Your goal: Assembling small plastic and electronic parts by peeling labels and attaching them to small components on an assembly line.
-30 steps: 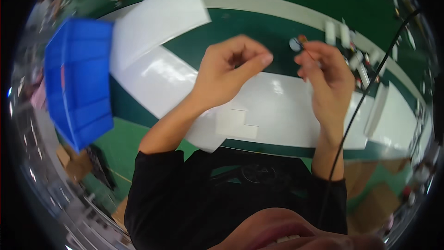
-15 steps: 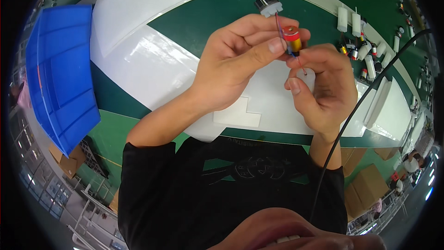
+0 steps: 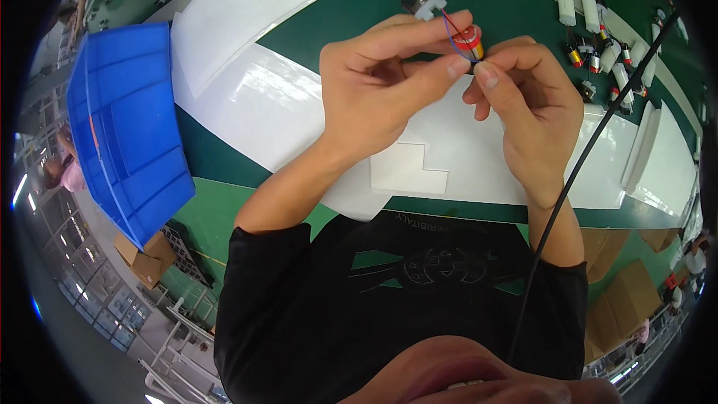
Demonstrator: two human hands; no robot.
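My left hand [image 3: 374, 82] is closed on a small red-and-yellow battery [image 3: 469, 41], held up above the table between thumb and fingers. Thin red and blue wires [image 3: 452, 26] run from beside the battery to a round black part with a light grey base [image 3: 422, 0], which sits just beyond my left fingers. My right hand [image 3: 532, 105] pinches thumb against forefinger at the battery's lower end, right by the blue wire. The fingertips hide exactly what is in that pinch; it looks like the wire's end.
White sheets [image 3: 277, 97] cover much of the green table [image 3: 299, 19]. A stepped white card [image 3: 400, 168] lies below my hands. On the left stands a blue bin [image 3: 134, 120]. Several white tubes [image 3: 565, 6] and small batteries [image 3: 574, 57] lie at right. A black cable [image 3: 591, 153] crosses in front.
My right thumb and forefinger have come together at the battery's lower end, where they were apart. The blue wire now bows out beside the battery. The whole view has shifted slightly.
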